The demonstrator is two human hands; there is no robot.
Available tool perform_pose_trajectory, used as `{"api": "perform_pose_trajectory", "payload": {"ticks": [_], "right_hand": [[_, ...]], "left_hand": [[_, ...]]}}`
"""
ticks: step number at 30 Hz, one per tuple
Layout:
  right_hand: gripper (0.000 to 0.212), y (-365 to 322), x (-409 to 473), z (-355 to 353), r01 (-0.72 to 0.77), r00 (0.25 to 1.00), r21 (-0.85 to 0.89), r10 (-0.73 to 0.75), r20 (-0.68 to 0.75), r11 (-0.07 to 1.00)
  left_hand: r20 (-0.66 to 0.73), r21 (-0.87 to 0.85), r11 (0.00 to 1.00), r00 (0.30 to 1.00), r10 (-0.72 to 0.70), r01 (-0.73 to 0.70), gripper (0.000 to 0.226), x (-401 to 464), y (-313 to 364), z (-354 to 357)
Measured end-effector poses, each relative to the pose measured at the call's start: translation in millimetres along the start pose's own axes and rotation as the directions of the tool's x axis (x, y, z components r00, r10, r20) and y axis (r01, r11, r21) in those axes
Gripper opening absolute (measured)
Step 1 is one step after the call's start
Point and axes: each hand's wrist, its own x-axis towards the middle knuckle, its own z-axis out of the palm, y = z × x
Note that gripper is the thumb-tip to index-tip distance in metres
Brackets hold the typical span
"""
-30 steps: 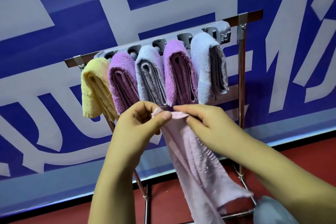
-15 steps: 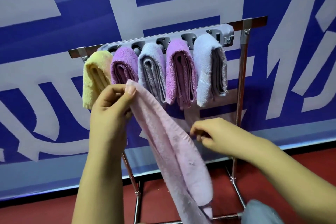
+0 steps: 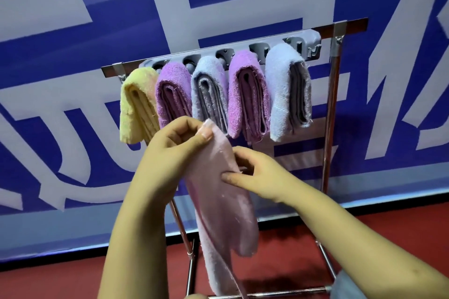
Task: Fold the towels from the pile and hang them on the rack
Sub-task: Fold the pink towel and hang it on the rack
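A person's left hand [image 3: 178,150] pinches the top end of a pale pink towel [image 3: 223,209] between thumb and curled fingers, holding it up in front of a metal rack [image 3: 326,128]; the right hand [image 3: 252,172] grips the same towel lower down at its right edge, thumb laid across the near face and fingers curled behind, so both hands are closed on cloth rather than spread; the towel hangs long and narrow, already doubled lengthwise by the look of its layered edge, its tail dropping toward the rack's lower bar; behind it five folded towels hang side by side from a grey hook strip [image 3: 306,42] on the top rail: a yellow towel [image 3: 137,104], a purple towel [image 3: 172,94], a grey-blue towel [image 3: 209,92], a second purple towel [image 3: 247,92] and a light blue towel [image 3: 286,90]; the pile named in the task cannot be made out, though a grey-blue shape shows at the lower right corner; the step in hand appears to be the folding of a sixth towel, with hanging not yet begun; the next move likely calls for bringing the hanging tail up to meet the pinched end, squaring the edges, then finding a free hook, of which the one at the strip's right end looks unoccupied; a blue and white banner [image 3: 73,80] fills the background above a red floor [image 3: 388,230]
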Motion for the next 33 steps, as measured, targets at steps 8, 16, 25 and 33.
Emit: {"api": "perform_pose_trajectory", "payload": {"ticks": [8,16,25,33], "right_hand": [[0.03,26,-16,-11,-0.068,0.988,-0.043,0.073,0.133,0.997],[0.041,35,-31,-61,-0.089,0.989,-0.373,0.127,0.078,0.924],[0.007,31,-49,-97,-0.132,0.978,0.014,0.132,-0.162,0.991],[0.055,36,-46,-102,-0.044,0.915,0.644,0.29,-0.28,0.764]], "left_hand": [[-0.308,0.032,0.998,0.95,-0.042,0.055,0.011,-1,-9,-27],[-0.502,-0.063,0.995,0.864,0.036,-0.078,0.011,-3,-7,-50],[-0.591,-0.17,0.976,0.806,0.013,-0.14,0.013,-3,-22,-69],[-0.602,-0.352,0.926,0.79,-0.113,-0.135,0.021,2,-41,-84]]}}
